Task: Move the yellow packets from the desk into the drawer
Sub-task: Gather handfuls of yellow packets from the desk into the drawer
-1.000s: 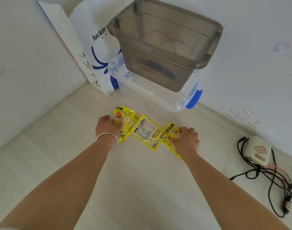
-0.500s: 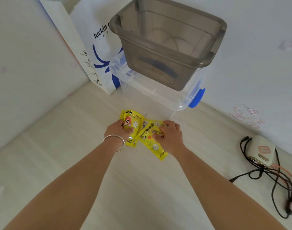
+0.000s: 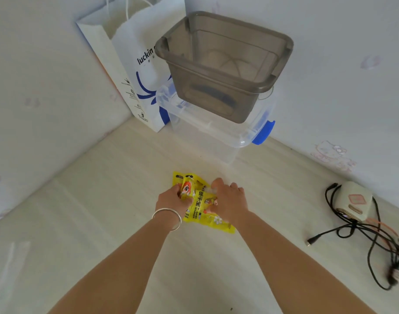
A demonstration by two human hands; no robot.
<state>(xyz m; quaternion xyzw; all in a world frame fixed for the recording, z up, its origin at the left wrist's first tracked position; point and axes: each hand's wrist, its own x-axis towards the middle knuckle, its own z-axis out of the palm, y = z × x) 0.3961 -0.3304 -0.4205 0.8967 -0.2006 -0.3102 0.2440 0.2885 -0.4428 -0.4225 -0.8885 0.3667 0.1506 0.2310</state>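
While both hands (image 3: 173, 200) grip them, glossy (crinkled) yellow packets (image 3: 200, 203) overlap.

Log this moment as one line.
stage: gathering | left hand: grips yellow packets | right hand: grips same packets | packets on desk

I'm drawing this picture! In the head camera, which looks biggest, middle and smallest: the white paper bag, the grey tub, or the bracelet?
1. Grey tub and white paper bag look about alike, and the tub hides part of the bag, so I won't rank them.
2. Bracelet, clearly smallest.
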